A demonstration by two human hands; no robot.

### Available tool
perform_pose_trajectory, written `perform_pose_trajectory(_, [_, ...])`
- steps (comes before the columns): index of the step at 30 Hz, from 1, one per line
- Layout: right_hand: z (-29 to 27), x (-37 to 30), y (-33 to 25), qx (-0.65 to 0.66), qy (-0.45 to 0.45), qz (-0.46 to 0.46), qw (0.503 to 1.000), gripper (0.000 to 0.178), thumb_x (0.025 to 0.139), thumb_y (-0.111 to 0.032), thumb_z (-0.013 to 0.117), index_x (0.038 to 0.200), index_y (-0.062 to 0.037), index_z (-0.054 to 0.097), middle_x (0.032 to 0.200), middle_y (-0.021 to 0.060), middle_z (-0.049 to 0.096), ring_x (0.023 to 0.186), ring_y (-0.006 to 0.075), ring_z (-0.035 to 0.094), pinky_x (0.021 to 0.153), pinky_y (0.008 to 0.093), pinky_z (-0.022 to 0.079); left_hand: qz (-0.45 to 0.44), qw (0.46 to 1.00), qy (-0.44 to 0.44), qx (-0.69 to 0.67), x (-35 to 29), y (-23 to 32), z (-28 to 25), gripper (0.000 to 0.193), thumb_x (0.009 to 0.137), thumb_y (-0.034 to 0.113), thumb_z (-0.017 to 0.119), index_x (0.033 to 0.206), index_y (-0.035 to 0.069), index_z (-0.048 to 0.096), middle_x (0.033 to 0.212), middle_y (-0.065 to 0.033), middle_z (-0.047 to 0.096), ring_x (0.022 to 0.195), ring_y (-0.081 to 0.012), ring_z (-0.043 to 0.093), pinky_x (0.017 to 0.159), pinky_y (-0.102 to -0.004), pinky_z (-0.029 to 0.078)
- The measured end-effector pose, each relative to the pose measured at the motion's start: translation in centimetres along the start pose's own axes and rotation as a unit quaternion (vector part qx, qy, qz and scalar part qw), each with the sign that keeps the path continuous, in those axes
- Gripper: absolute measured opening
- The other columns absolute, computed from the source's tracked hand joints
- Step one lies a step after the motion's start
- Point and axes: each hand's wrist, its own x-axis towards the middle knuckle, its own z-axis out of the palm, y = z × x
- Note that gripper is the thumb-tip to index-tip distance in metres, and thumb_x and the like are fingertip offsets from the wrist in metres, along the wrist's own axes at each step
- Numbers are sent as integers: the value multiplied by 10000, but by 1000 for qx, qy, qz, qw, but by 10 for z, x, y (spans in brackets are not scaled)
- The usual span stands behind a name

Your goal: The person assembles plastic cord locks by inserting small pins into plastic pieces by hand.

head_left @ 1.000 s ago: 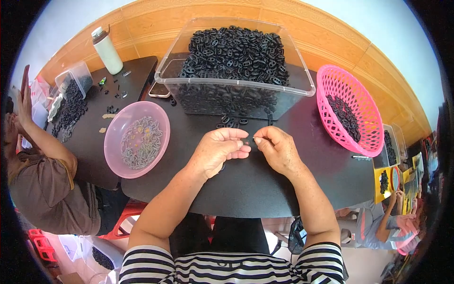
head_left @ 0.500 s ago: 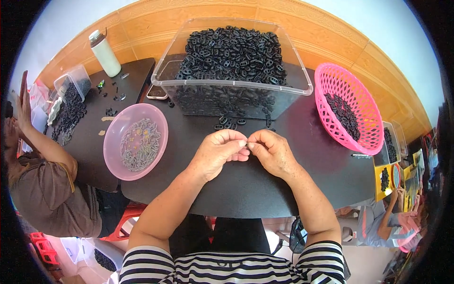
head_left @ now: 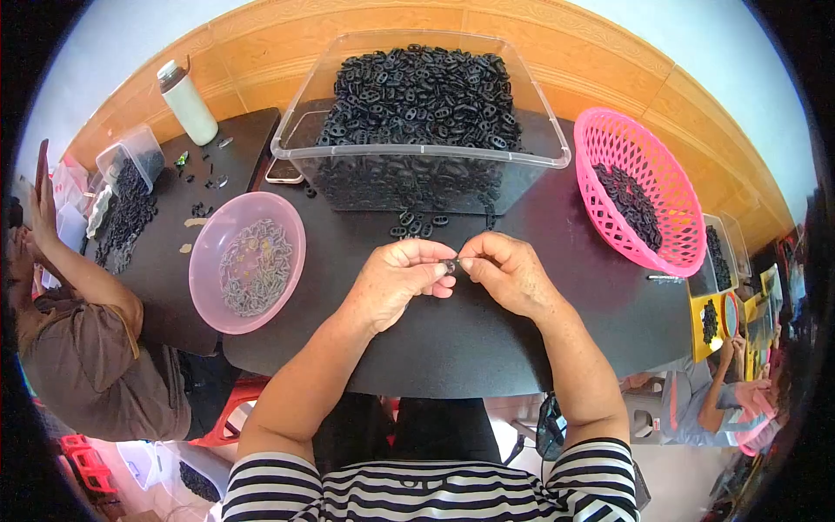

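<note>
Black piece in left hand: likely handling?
The black piece is likely light, small enough for the left hand to pinch. Probably stiff, if like the shape-holding pieces heaped in the bin; their flattish form suggests sliding, not rolling.

dark lettering (head_left: 424, 481) on the chest of a black-and-white striped shirt (head_left: 417, 503), partial, not clearly legible

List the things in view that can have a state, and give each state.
Clear bin: open, heaped with black two-holed pieces
Pink lattice basket: open, partly filled
Pink bowl: open, holding grey pieces
White flask: upright, capped
Small clear tub: tipped over
Phone: lying flat
Left fingers: pinching a black piece
Right fingers: closed, contents unclear
</note>
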Motion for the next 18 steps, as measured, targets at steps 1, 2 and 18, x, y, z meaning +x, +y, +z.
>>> perform_pose_trajectory(1, [0, 0, 0, 5, -10, -3, 1000, 61, 770, -81, 576, 795, -26, 566, 724, 89, 572, 704, 205, 565, 645, 307, 442, -1, 1000, 1, 4, 0, 1, 0, 175, 809, 17, 557, 978, -28, 556, 859, -91, 596, 728, -168, 601, 650, -284, 521])
perform_pose_trajectory(2, [0, 0, -1, 9, -20, -5, 1000, 61, 769, -81, 576, 791, -24, 568, 723, 90, 572, 698, 203, 565, 644, 305, 442, -1, 1000, 1, 4, -1, 2, 1, 175, 809, 17, 557, 978, -28, 556, 859, -91, 596, 728, -168, 601, 650, -284, 521])
perform_pose_trajectory(18, [-2, -2, -8, -35, -54, -38, 997, 58, 768, -65, 571, 804, -20, 568, 737, 97, 584, 707, 206, 586, 651, 300, 454, 4, 997, 16, 79, 0, 1, 3, 178, 786, -10, 561, 946, 23, 490, 804, -69, 574, 671, -139, 578, 573, -261, 499])
